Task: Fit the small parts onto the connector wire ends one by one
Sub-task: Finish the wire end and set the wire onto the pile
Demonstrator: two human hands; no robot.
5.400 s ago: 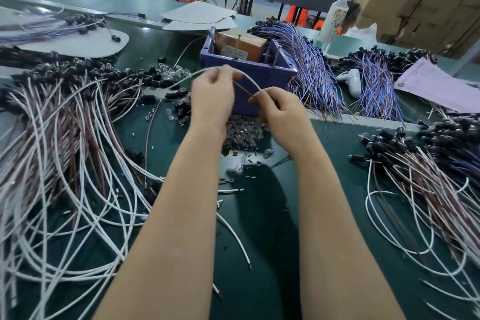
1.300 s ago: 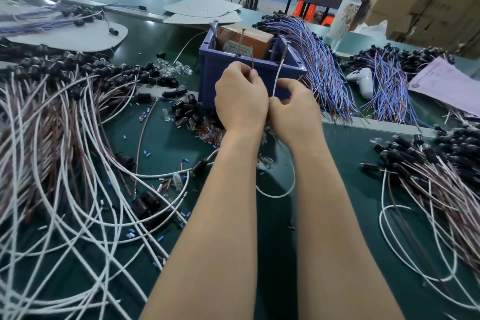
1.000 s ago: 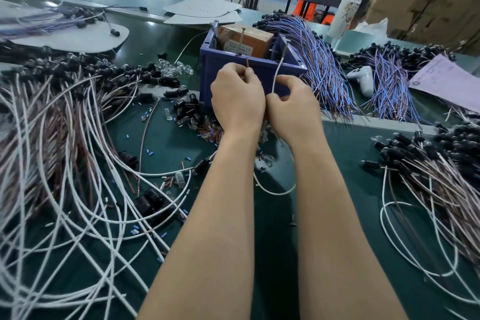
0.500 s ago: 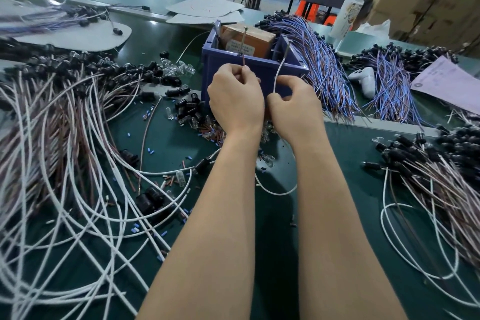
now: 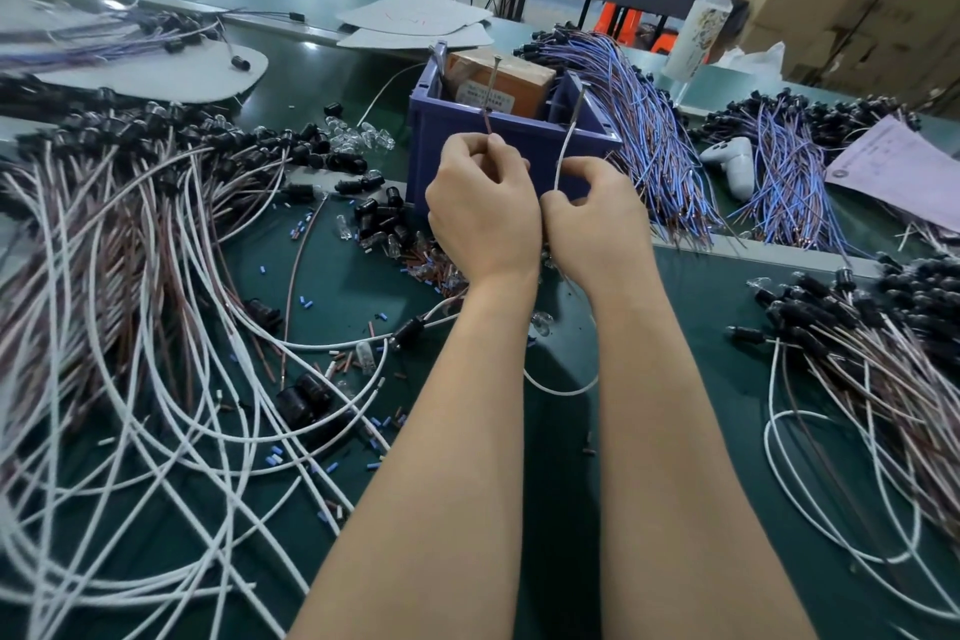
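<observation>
Your left hand [image 5: 483, 211] is pinching the brown wire end [image 5: 487, 120], fingers curled, tip pointing up. Your right hand [image 5: 597, 224] is pinching the white wire end [image 5: 565, 146] the same way. Both hands are sitting side by side, just in front of the purple bin [image 5: 426, 146]. Small parts [image 5: 415, 260] are lying loose on the green mat [image 5: 561, 431] beside your left wrist. The wire heap [image 5: 130, 234] is lying further left.
</observation>
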